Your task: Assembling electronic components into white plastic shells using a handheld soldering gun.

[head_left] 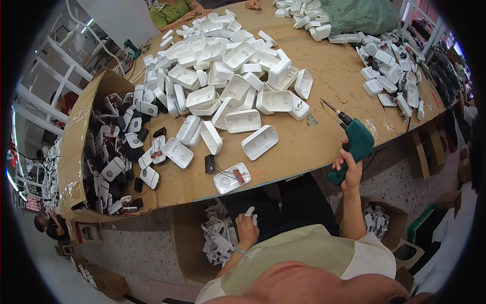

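My right hand (349, 169) grips a green electric screwdriver (354, 144) by its handle, its bit pointing up-left over the brown table (329, 81). My left hand (247, 225) is below the table edge, near my lap, with white tape on the finger tips; whether it holds anything I cannot tell. At the table's front edge lies an open white plastic housing (230, 178) with a small circuit board and red wires, and a small black part (209, 163) beside it.
A large heap of white plastic shells (223, 76) covers the table's middle. A cardboard box (76, 152) at left holds black and white parts. More white parts (390, 76) lie at right. A box of white pieces (217, 240) stands under the table. Another person (174, 10) sits opposite.
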`<state>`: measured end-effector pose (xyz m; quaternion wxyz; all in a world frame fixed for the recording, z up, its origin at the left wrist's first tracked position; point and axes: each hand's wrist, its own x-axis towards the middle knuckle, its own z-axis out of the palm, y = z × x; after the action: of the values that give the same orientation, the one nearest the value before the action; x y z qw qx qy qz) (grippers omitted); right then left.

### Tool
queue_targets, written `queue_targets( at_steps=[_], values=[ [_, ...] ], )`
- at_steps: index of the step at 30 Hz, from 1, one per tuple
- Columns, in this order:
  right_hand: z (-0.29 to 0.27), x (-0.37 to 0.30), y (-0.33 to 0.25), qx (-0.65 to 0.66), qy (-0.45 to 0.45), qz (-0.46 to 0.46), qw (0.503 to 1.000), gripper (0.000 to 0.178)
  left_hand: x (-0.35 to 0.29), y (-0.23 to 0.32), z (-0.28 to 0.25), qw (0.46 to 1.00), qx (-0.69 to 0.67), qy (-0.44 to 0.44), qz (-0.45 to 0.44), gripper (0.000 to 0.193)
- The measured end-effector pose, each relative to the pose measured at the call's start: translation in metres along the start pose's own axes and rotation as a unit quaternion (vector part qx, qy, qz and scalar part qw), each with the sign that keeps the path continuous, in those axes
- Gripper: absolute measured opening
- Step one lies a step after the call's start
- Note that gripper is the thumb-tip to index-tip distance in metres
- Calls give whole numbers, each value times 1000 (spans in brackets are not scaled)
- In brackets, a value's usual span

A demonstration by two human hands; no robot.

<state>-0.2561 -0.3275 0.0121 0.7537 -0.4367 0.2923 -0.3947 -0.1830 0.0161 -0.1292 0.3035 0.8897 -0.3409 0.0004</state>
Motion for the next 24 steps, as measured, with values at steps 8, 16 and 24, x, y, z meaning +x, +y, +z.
queue_targets(
  at_steps=[8,16,24],
  values=[
    [-4,1,-1,-29,-12,3,999,33,-22,32,-27,977,-30,-187,-94,42],
    [-1,-1,-2,-19,-17,-1,1000,33,71,60,-4,985,-106,-46,125,59],
    [-1,-1,1,4,-7,4,1000,30,98,73,95,978,-101,-108,150,43]
  ],
)
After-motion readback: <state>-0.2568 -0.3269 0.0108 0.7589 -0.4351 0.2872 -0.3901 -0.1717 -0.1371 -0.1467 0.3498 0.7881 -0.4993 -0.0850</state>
